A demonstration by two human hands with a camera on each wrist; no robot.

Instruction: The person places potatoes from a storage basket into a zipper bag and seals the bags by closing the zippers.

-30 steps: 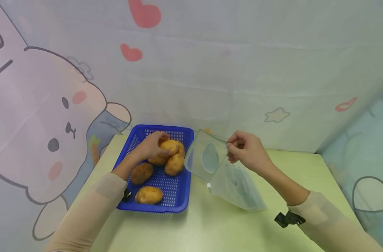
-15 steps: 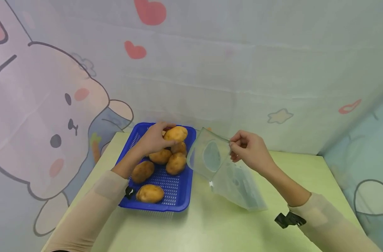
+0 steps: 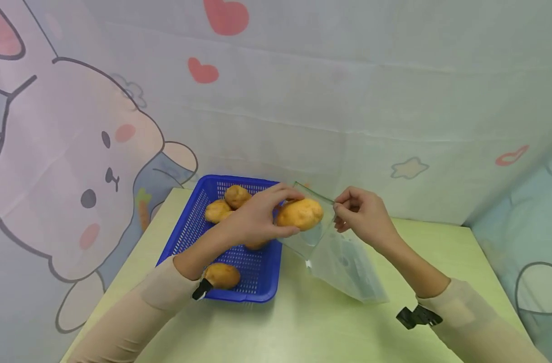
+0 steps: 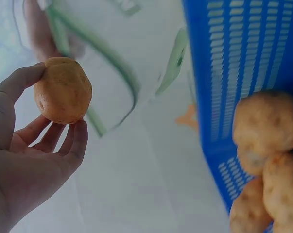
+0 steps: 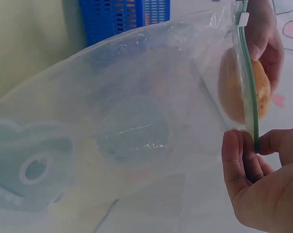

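Note:
My left hand grips a yellow-brown potato and holds it at the mouth of a clear zip bag. My right hand pinches the bag's green zip edge and keeps the mouth up. The bag's lower end rests on the green table. Through the plastic in the right wrist view the potato shows just outside the opening. To the left a blue basket contains several more potatoes.
A cartoon-printed cloth backdrop rises behind and beside the table. The basket stands at the table's far left corner. Bare green tabletop lies in front of the basket and bag, toward me.
My left hand has lifted one potato out of the basket and carried it right to the bag's mouth. The right hand kept its pinch on the bag's edge.

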